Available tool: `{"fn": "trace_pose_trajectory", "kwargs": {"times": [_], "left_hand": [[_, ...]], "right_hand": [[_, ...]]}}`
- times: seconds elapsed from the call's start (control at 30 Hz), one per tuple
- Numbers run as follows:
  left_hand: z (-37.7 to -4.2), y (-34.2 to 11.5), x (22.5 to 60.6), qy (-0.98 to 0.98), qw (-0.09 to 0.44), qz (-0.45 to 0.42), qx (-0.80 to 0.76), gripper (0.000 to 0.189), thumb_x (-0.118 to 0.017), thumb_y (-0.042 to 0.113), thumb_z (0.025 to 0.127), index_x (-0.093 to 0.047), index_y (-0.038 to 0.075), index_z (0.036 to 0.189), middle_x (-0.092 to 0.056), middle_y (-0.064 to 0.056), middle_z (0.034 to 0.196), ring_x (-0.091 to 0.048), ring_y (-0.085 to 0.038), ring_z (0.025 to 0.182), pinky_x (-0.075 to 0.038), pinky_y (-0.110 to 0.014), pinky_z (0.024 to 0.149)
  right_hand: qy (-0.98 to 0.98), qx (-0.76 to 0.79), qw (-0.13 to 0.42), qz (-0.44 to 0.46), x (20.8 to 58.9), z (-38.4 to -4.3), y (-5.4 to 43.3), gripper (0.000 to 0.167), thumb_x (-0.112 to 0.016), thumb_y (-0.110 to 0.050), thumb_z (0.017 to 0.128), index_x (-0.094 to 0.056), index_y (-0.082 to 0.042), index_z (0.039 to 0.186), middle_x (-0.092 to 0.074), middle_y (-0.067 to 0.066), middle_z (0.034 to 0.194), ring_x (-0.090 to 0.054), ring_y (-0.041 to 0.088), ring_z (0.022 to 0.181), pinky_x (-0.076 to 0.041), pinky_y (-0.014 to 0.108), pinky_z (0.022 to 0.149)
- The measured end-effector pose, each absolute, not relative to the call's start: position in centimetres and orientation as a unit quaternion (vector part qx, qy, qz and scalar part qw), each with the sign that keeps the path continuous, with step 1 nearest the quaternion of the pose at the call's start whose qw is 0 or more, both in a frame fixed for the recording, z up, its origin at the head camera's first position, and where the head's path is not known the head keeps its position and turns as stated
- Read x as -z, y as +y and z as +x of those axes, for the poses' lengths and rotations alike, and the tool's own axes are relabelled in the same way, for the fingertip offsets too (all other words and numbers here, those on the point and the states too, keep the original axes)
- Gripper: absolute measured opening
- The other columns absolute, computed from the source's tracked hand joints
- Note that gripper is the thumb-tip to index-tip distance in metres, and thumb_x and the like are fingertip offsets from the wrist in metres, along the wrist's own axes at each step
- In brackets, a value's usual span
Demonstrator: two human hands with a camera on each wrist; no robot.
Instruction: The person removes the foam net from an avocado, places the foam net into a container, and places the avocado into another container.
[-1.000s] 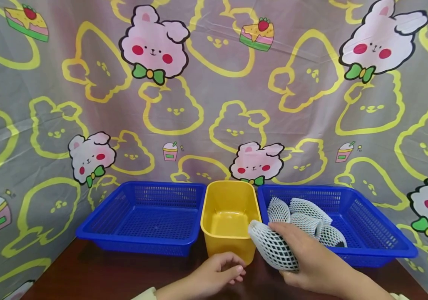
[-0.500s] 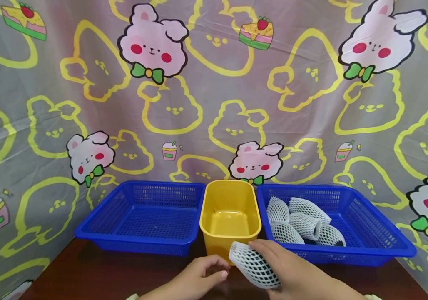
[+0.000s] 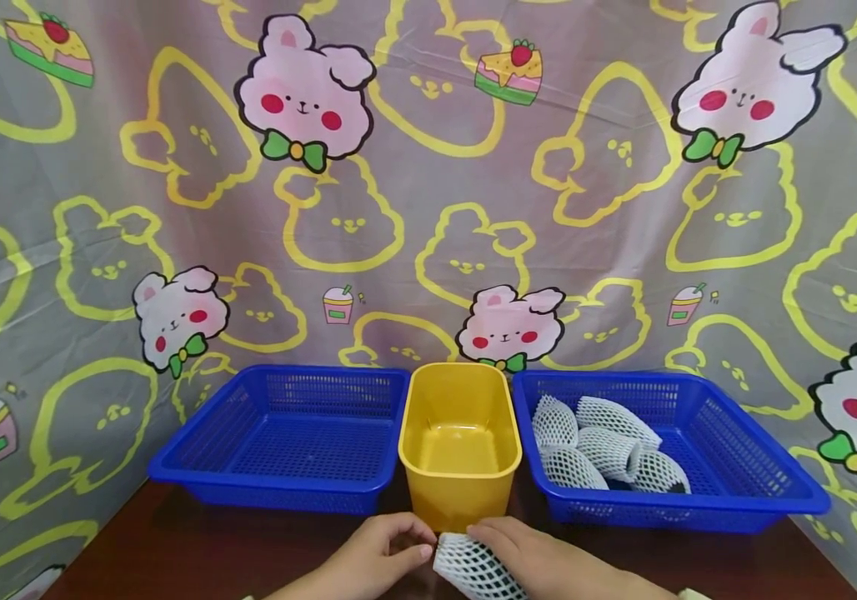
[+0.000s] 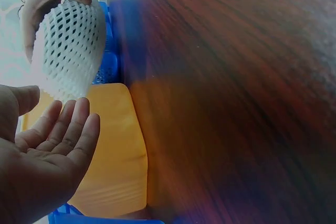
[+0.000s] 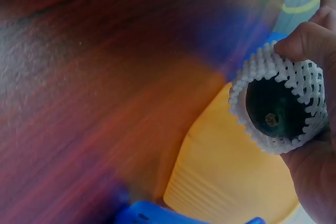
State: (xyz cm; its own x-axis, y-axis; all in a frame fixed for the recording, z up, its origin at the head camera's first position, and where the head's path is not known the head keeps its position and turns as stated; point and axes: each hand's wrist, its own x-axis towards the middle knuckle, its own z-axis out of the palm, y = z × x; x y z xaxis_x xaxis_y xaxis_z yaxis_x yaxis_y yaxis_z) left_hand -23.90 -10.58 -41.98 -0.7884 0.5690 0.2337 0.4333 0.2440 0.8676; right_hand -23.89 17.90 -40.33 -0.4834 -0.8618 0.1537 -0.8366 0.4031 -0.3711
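Note:
My right hand [image 3: 548, 560] grips a dark green fruit [image 5: 275, 103] wrapped in a white foam net sleeve [image 3: 477, 568], low in front of the yellow bin. The right wrist view shows the sleeve's open end, with a brown stem scar on the fruit inside; its exact kind I cannot tell. My left hand [image 3: 378, 557] is beside the sleeve's other end, fingers loosely bent and thumb apart. In the left wrist view, its fingertips [image 4: 81, 107] come right up to the net; whether they touch it I cannot tell.
A yellow bin [image 3: 462, 492] stands between two blue baskets. In the right basket [image 3: 736, 504] lie several net-sleeved pieces [image 3: 604, 454]. The left basket [image 3: 278, 487] shows its bare slotted floor. All stand on a dark wooden table [image 3: 196, 550] before a patterned cloth [image 3: 413, 183].
My right hand has brought the sleeved fruit down and left, from beside the right basket to the table's front. My left hand has shifted slightly left and down.

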Motion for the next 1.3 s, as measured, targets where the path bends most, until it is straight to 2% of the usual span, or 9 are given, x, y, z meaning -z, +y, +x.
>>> {"fn": "trace_pose_trajectory", "kwargs": {"times": [0.13,0.37,0.53,0.67,0.9,1.17,1.3], "left_hand": [[-24.0,-10.8,42.3,0.796,0.064,0.312,-0.515,0.009,-0.063,0.011,0.094,-0.068,0.006,0.099,-0.066,0.004,0.09,-0.059,-0.004,0.08,-0.049,-0.023,0.072],[-23.9,-11.2,42.5,0.793,0.05,0.33,-0.51,0.008,-0.064,0.01,0.092,-0.07,0.006,0.096,-0.068,0.003,0.087,-0.059,-0.003,0.081,-0.049,-0.023,0.073],[-24.0,-11.3,42.6,0.794,0.051,0.346,-0.497,0.007,-0.064,0.008,0.092,-0.07,0.006,0.095,-0.068,0.005,0.087,-0.058,-0.001,0.082,-0.048,-0.022,0.074],[-24.0,-11.3,42.6,0.796,0.058,0.359,-0.484,0.008,-0.064,0.008,0.092,-0.07,0.005,0.094,-0.068,0.006,0.086,-0.057,0.0,0.08,-0.049,-0.022,0.071],[-24.1,-11.3,42.7,0.801,0.063,0.359,-0.475,0.008,-0.064,0.009,0.092,-0.071,0.006,0.095,-0.067,0.01,0.088,-0.057,0.001,0.081,-0.048,-0.022,0.071],[-24.2,-11.4,43.0,0.803,0.088,0.352,-0.473,0.008,-0.064,0.009,0.092,-0.071,0.007,0.095,-0.066,0.011,0.09,-0.055,0.002,0.081,-0.046,-0.02,0.073],[-23.9,-11.3,43.0,0.805,0.113,0.334,-0.478,0.007,-0.064,0.009,0.092,-0.071,0.007,0.093,-0.065,0.012,0.088,-0.053,0.002,0.077,-0.046,-0.02,0.071]], "right_hand": [[0.839,0.211,0.044,-0.5,40.8,-24.1,17.6,0.076,-0.058,-0.056,0.09,-0.028,-0.017,0.149,-0.04,-0.003,0.142,-0.043,0.009,0.124,-0.043,0.034,0.1],[0.83,0.198,0.034,-0.521,41.4,-24.4,17.2,0.073,-0.053,-0.053,0.094,-0.027,-0.014,0.15,-0.041,0.002,0.144,-0.041,0.011,0.127,-0.041,0.034,0.101],[0.82,0.178,0.007,-0.544,42.1,-24.8,16.7,0.065,-0.052,-0.044,0.098,-0.03,-0.008,0.147,-0.044,0.009,0.14,-0.044,0.013,0.126,-0.042,0.033,0.1],[0.814,0.177,0.013,-0.553,42.5,-25.0,16.4,0.054,-0.046,-0.034,0.103,-0.033,-0.002,0.144,-0.045,0.013,0.139,-0.043,0.015,0.126,-0.042,0.033,0.1],[0.83,0.171,0.029,-0.53,42.4,-24.9,16.6,0.073,-0.054,-0.052,0.094,-0.033,-0.005,0.146,-0.043,0.007,0.141,-0.043,0.012,0.125,-0.042,0.033,0.1],[0.838,0.203,0.072,-0.502,41.7,-24.6,16.8,0.075,-0.055,-0.058,0.092,-0.032,-0.013,0.148,-0.041,0.0,0.142,-0.042,0.009,0.124,-0.042,0.033,0.1],[0.841,0.249,0.111,-0.467,41.8,-24.5,17.0,0.075,-0.06,-0.056,0.09,-0.032,-0.017,0.147,-0.041,-0.005,0.14,-0.043,0.007,0.122,-0.042,0.032,0.099]]}}
